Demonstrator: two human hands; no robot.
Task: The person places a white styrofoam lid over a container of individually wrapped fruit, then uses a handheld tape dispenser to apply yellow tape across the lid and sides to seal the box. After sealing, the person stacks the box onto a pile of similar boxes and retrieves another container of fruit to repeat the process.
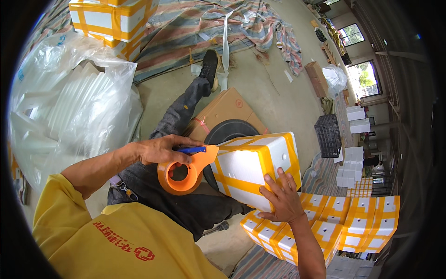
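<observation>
My left hand (167, 150) grips an orange tape dispenser (205, 164) with a blue part at its top and a roll of tape on it. The dispenser's tip is at the near left edge of a white foam box (240, 165), which is banded with yellow tape. My right hand (282, 197) lies spread against the box's right end, fingers apart and thumb low. The box is tilted, resting at or over a round black disc (230, 129). Whether tape runs from the dispenser to the box cannot be told.
Flat cardboard sheets (230, 104) lie stacked beneath the disc. Taped foam boxes (324, 223) are stacked at right, others (113, 21) at upper left. A clear plastic bag (80, 104) of white foam pieces stands at left. Beyond are a striped tarp (195, 21) and a black crate (327, 136).
</observation>
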